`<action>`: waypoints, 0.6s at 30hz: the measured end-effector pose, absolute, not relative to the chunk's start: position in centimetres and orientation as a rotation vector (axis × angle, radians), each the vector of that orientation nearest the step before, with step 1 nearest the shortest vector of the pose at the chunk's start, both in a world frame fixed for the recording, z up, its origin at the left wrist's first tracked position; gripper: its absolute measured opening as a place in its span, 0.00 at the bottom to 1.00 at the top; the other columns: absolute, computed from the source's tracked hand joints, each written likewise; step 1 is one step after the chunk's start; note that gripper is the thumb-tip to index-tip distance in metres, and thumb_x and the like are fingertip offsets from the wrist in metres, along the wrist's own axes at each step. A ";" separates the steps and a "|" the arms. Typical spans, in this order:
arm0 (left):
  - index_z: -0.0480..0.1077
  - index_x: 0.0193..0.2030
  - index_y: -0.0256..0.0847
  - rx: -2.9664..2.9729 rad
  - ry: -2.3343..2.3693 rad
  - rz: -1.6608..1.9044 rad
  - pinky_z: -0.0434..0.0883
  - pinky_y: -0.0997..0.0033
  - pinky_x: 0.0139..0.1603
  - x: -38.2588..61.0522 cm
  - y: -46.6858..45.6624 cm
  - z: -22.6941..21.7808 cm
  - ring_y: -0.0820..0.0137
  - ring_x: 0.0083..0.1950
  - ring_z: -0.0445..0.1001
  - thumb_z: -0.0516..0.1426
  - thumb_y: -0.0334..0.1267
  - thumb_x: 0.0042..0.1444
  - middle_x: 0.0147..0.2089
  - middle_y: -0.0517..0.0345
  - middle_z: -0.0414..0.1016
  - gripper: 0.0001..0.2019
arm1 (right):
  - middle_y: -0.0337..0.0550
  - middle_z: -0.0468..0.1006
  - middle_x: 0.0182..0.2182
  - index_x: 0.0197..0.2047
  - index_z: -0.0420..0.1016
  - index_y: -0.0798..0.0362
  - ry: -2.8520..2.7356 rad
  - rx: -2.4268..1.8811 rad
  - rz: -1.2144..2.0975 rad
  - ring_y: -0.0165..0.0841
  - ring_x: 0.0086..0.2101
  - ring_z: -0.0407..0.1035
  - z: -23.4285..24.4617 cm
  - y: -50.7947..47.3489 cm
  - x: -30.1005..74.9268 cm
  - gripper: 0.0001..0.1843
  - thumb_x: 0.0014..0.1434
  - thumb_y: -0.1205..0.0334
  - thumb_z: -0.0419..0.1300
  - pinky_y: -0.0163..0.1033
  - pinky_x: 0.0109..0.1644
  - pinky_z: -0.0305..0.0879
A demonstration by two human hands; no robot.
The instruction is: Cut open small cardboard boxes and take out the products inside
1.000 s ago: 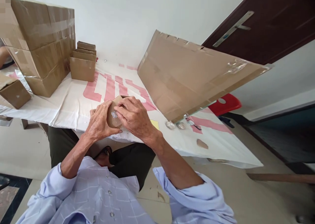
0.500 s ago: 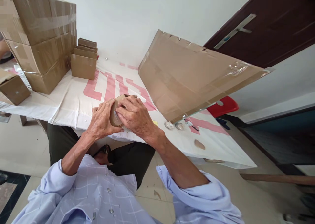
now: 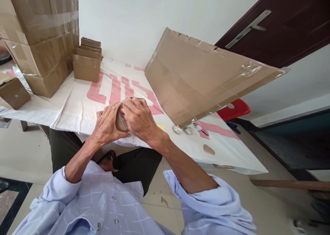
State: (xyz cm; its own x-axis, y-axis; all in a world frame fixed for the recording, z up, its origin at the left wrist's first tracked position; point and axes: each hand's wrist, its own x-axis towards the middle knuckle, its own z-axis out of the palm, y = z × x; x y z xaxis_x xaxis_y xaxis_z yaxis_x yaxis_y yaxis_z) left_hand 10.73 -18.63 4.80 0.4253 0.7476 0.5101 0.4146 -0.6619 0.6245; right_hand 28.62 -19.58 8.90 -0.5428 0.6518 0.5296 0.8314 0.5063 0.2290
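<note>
At the near edge of the table, a small brown cardboard box [image 3: 120, 122] sits between my hands, mostly covered by them. My left hand [image 3: 106, 124] is wrapped round its left side, the thumb along the near edge. Over the right part of the box, my right hand [image 3: 139, 120] has its fingers curled and pressed together against the cardboard. A faint shine shows on the box face beside the right thumb; I cannot make out what it is. The right fingertips are hidden.
Taped cartons [image 3: 48, 42] are stacked at the left, beside several small open boxes [image 3: 87, 66]. A large cardboard sheet [image 3: 196, 76] leans at the right. Clear tape rolls [image 3: 188, 130] and a cardboard scrap [image 3: 208, 149] lie on the white cloth [image 3: 227, 156]. A red stool [image 3: 234, 110] stands beyond.
My right hand has shifted slightly left over the box, its fingers more bunched. The shiny bit by its thumb shows less now. My left hand keeps its hold.
</note>
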 end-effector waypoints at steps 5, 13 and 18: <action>0.59 0.78 0.46 2.269 1.014 1.125 0.67 0.37 0.68 10.7 -18.4 4.6 0.37 0.75 0.69 0.76 0.44 0.45 0.77 0.37 0.69 0.53 | 0.54 0.80 0.43 0.44 0.81 0.51 -2.337 -1.205 -0.668 0.47 0.46 0.66 8.4 -19.7 28.7 0.16 0.74 0.72 0.52 0.52 0.51 0.62; 0.59 0.77 0.46 2.265 1.065 1.071 0.67 0.38 0.68 10.5 -18.3 4.4 0.38 0.74 0.69 0.77 0.45 0.44 0.75 0.37 0.70 0.55 | 0.50 0.79 0.43 0.40 0.75 0.48 -2.158 -1.093 -0.334 0.45 0.46 0.70 9.0 -20.7 29.7 0.11 0.75 0.66 0.54 0.53 0.56 0.68; 0.59 0.77 0.47 2.243 1.044 1.084 0.66 0.35 0.70 9.6 -17.7 4.4 0.38 0.74 0.69 0.78 0.46 0.44 0.75 0.37 0.70 0.55 | 0.46 0.79 0.40 0.40 0.73 0.47 -1.825 -1.096 -0.029 0.41 0.43 0.74 10.2 -22.6 29.8 0.10 0.76 0.55 0.58 0.50 0.52 0.73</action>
